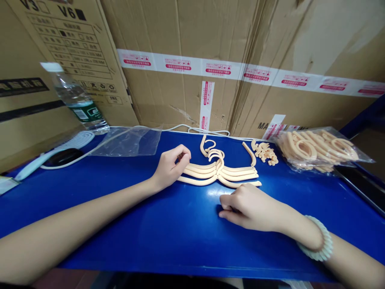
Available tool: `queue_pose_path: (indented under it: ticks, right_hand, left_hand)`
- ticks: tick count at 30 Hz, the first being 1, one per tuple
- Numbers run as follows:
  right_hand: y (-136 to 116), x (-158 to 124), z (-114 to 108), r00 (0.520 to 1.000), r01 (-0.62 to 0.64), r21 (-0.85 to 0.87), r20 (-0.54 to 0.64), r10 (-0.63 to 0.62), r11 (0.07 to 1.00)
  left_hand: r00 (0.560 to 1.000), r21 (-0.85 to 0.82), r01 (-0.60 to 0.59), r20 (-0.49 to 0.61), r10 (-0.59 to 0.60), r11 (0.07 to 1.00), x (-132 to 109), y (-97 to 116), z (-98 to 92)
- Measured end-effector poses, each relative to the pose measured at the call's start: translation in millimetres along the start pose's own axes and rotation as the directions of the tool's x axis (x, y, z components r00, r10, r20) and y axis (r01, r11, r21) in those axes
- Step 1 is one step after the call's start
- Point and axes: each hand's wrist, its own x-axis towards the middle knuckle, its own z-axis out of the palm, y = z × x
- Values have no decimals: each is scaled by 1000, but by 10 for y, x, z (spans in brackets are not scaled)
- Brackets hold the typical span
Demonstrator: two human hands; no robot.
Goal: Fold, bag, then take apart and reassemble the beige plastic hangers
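A row of several cream plastic hangers [202, 176] lies on the blue tabletop [168, 233], their hooks overlapping and pointing away from me. My left hand [172, 165] is closed at the left ends of these hangers and partly covers them. Whether its curled fingers grip a hanger end is hidden. Nearer to me, below the right ends, my right hand [245, 206] rests with fingers curled in and thumb close to the index finger. Nothing shows in it. Behind the row are a loose hook piece [203, 146] and a single hanger arm [249, 153].
A heap of small cream pieces [265, 152] lies at the back right, beside a clear bag of cream parts [319, 150]. Farther left stand a water bottle [81, 104], a clear plastic bag [132, 142] and a pale blue brush-like item [60, 150]. Cardboard [180, 96] walls the back.
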Motion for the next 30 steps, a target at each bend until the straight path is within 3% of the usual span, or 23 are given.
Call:
queue_pose_path:
  ticks: [14, 30]
  right_hand:
    - [2, -3, -3, 1000, 1, 22, -1, -1, 1000]
    - [7, 11, -17, 1000, -12, 36, 21, 11, 999]
  left_hand:
    - [998, -22, 68, 9, -68, 997, 24, -34, -5]
    - [999, -5, 34, -3, -34, 999, 16, -34, 29]
